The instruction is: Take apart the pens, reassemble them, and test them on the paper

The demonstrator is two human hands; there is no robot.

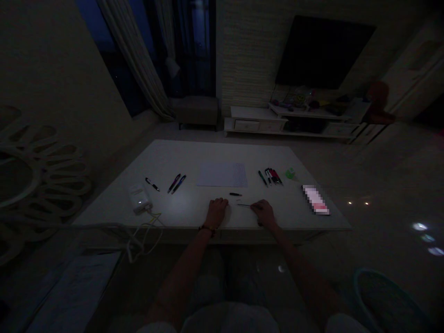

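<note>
In the dim head view, my right hand (264,214) pinches a thin pen refill (243,205) that points left over the white table (180,157). My left hand (216,212) rests palm down near the table's front edge, its fingers bent together; whatever is under them is hidden. Just beyond both hands lies a short dark pen barrel (235,194), with tiny pieces (238,200) close by, too small to name. Past these is a sheet of paper (217,175) with writing along its right side.
Pens (176,183) lie on the left, several more (273,176) on the right beside a small green object (290,173). A phone (315,200) with a lit, blurred screen sits near the right edge. A white box (139,199) with cables (149,226) stands at the left front.
</note>
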